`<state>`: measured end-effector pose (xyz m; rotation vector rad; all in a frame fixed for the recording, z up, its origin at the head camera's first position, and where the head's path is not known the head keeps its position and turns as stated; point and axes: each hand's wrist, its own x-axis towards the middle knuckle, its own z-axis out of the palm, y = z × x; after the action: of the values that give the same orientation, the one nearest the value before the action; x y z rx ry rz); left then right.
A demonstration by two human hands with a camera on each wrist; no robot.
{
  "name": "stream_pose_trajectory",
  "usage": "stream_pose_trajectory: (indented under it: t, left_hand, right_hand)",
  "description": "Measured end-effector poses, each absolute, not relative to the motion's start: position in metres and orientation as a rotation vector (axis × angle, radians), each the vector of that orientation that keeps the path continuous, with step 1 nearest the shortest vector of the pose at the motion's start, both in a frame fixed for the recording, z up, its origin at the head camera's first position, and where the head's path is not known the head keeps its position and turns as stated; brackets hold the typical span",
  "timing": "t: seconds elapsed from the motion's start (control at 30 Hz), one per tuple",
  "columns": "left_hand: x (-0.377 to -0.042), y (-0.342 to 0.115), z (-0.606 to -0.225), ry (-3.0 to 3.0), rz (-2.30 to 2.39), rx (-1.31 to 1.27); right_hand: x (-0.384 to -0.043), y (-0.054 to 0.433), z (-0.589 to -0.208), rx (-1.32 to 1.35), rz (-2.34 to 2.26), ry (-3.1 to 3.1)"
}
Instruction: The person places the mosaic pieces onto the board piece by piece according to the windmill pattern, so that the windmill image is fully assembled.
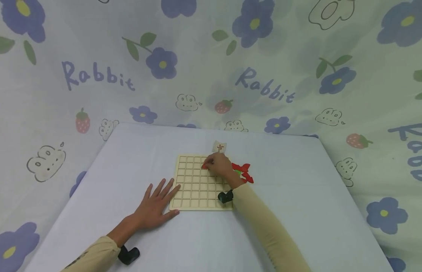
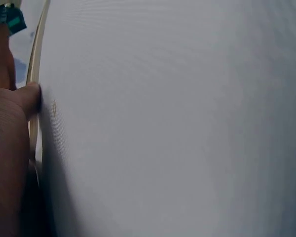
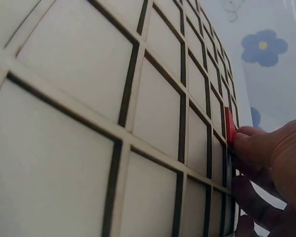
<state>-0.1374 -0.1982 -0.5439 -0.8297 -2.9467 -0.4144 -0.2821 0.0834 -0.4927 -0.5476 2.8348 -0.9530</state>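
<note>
head looks forward-down; right wrist, close, looks across the shared board; left wrist perhaps catches its edge.

- square gridded wooden board: beneath the right hand, right of the left hand, on the white cloth-covered table
- small red piece: at the right hand's fingertips, over the board
- loose red pieces and green piece: just right of the right hand
- small patterned card: just beyond the right hand, behind the board
</note>
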Motion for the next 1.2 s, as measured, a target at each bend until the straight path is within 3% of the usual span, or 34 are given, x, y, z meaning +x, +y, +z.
stream_pose_trajectory:
  t: [0.67,1.2]
  left_hand:
    - [-0.131,-0.195,-0.536,-2.865,-0.437,-0.842]
    - [-0.129,-0.192,-0.525,-2.963,-0.370,-0.820]
  right_hand:
    - [-0.268,0.100,-0.499,-0.701,-1.010,2.852]
    - [-0.261,0.167,-0.499,-0.466,-0.649,3.091]
